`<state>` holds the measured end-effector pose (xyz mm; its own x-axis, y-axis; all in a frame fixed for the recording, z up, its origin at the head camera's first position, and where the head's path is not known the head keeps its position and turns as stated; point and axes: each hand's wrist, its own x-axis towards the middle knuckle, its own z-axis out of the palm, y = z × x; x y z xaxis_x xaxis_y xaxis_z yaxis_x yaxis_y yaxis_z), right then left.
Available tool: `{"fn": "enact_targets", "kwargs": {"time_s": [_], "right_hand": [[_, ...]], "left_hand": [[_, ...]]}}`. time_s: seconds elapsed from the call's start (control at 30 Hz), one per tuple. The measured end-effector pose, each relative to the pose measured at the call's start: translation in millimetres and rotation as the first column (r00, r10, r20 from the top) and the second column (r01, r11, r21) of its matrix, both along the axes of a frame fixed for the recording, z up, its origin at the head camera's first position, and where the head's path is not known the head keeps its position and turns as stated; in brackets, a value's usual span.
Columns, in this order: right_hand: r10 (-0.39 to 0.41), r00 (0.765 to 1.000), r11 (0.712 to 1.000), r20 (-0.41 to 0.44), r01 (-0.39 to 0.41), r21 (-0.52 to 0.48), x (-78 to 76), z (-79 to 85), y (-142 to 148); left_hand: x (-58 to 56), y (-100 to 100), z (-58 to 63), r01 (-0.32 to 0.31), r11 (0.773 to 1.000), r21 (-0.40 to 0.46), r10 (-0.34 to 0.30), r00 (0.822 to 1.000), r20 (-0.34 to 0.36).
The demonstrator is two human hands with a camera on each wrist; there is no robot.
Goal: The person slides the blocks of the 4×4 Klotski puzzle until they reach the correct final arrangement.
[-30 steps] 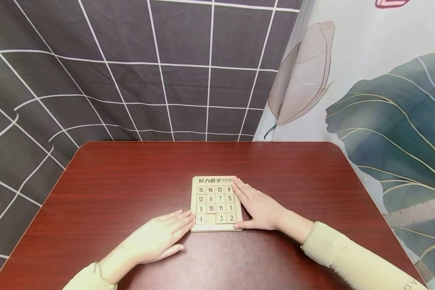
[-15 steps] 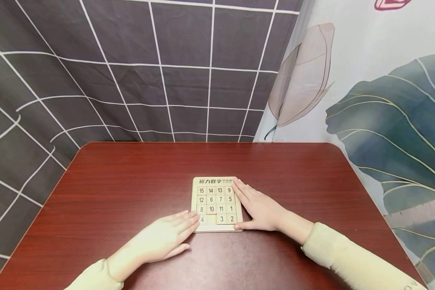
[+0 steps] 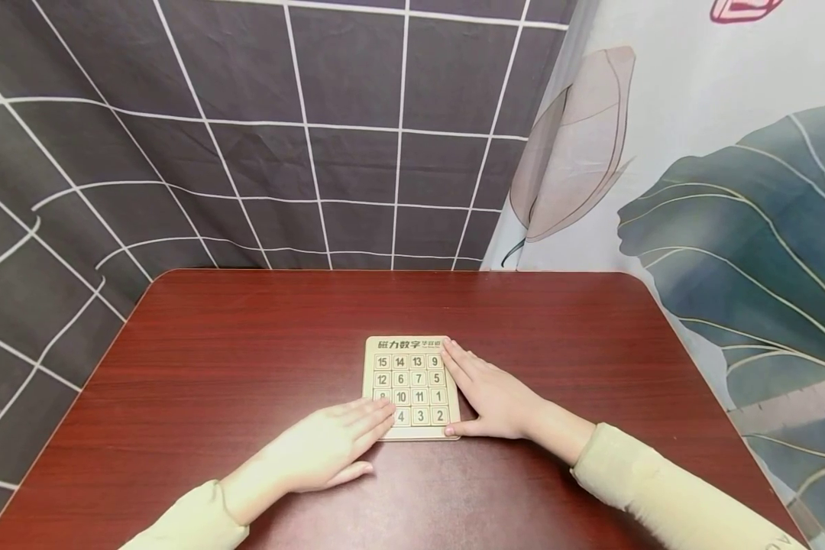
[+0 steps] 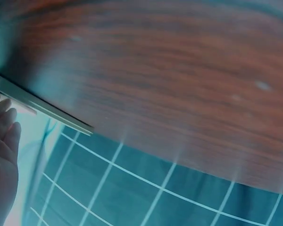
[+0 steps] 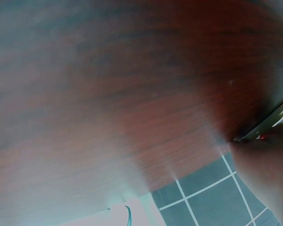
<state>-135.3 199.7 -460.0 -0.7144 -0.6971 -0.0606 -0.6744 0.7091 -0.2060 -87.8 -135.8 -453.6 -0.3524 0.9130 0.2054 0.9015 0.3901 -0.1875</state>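
From my end, the number puzzle [image 3: 419, 388] lies flat on the tabletop [image 3: 282, 328], right hand [image 3: 496, 397] spread wide along its right edge, probably so it won't skid, left hand [image 3: 326, 447] straight-fingered over the lower-left corner, tips by the 4 tile [image 3: 402, 417], I'd guess to slide it

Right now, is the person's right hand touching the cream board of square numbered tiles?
Touching. The head view shows the right hand with its thumb on the lower right corner of the cream board and fingers over its right edge.
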Motion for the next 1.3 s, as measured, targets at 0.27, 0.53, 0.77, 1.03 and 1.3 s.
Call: {"fn": "enact_targets", "kwargs": {"time_s": [0.27,0.53,0.77,1.03,1.3], "right_hand": [[-0.002,1.0,1.0,0.01,0.002,0.007,0.1,0.7,0.1],[-0.004,1.0,1.0,0.012,0.004,0.004,0.0,-0.2,0.3],[-0.004,1.0,1.0,0.011,0.004,0.008,0.6,1.5,-0.2],[-0.003,1.0,1.0,0.01,0.003,0.006,0.4,2.4,-0.6],[-0.007,1.0,1.0,0.017,0.007,-0.005,0.8,1.9,-0.4]], "left_hand": [[-8.9,-9.7,-1.7,-0.065,0.998,0.02,0.065,0.998,-0.016],[-6.6,-9.8,-0.8,-0.057,0.998,0.018,0.057,0.998,-0.001],[0.3,-10.6,1.2,0.013,1.0,0.022,-0.012,0.999,-0.047],[-2.8,-13.3,1.1,0.035,0.999,0.021,-0.034,0.997,-0.065],[-33.5,-13.3,3.7,-0.013,0.999,0.04,0.014,1.0,-0.018]]}}
